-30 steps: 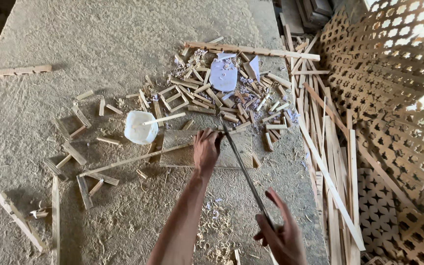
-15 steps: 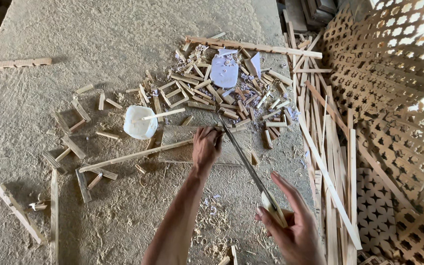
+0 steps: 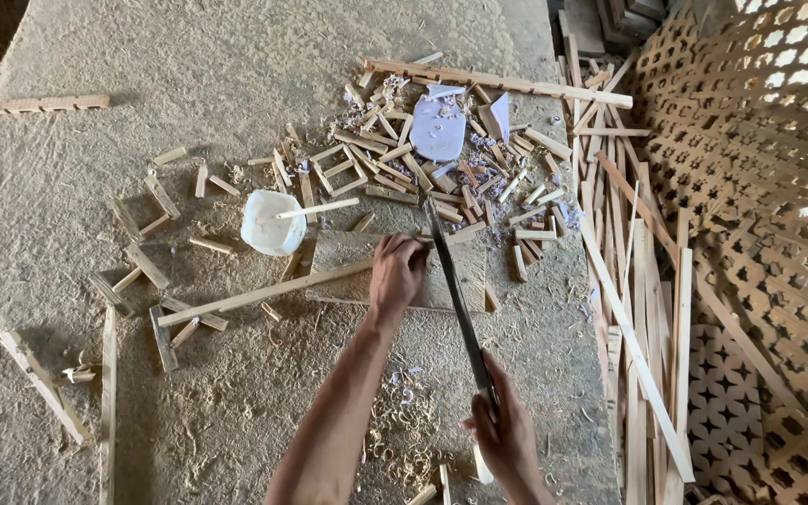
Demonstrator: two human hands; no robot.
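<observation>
head view: left hand pins strip on board; right hand grips saw.

Daylight enters through lattice at my upper right, glare blown white there. Floor evenly lit, shadows soft. My hands sharp, no blur.
</observation>
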